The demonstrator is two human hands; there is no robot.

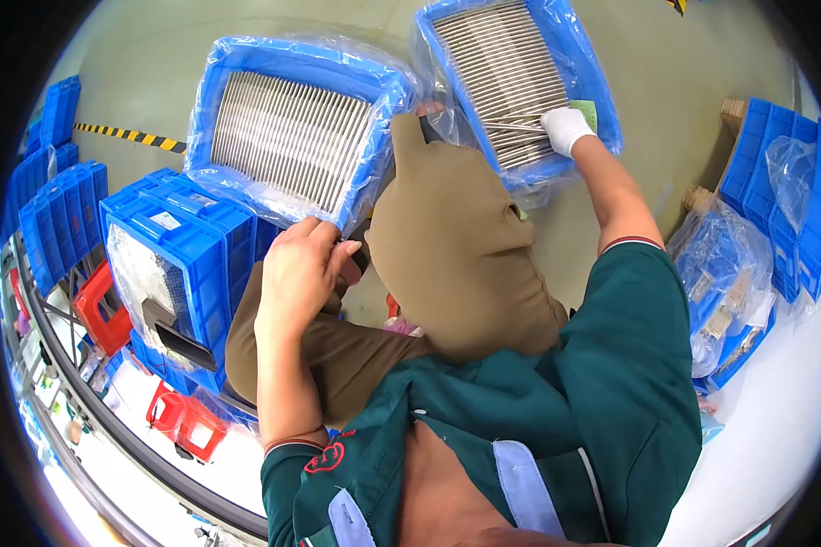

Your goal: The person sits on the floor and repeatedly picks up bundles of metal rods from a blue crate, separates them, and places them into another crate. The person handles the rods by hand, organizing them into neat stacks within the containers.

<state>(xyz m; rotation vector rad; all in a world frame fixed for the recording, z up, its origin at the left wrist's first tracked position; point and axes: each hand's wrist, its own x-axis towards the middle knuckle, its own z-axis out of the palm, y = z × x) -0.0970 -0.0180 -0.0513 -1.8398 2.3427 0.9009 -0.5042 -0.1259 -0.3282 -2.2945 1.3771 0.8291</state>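
Two blue plastic bins lined with clear film stand ahead of me. The left bin [212, 102] holds a row of thin metal rods [287, 137] packed side by side. More metal rods [502, 64] fill the right bin [602, 73], and a few lie aslant across the rest. In a white glove, my right hand [567, 130] reaches into that bin, fingers closed on the ends of the slanted rods. My bare left hand [298, 264] is curled at the near rim of the left bin; its fingertips are partly hidden there. A green piece [585, 114] lies beside the glove.
Stacked blue crates [187, 242] stand close on my left, more crates [64, 214] behind them. To the right are further blue crates [789, 182] and a film-wrapped pile [725, 264]. Red plastic holders [185, 421] lie at lower left. Yellow-black tape [132, 136] marks the floor.
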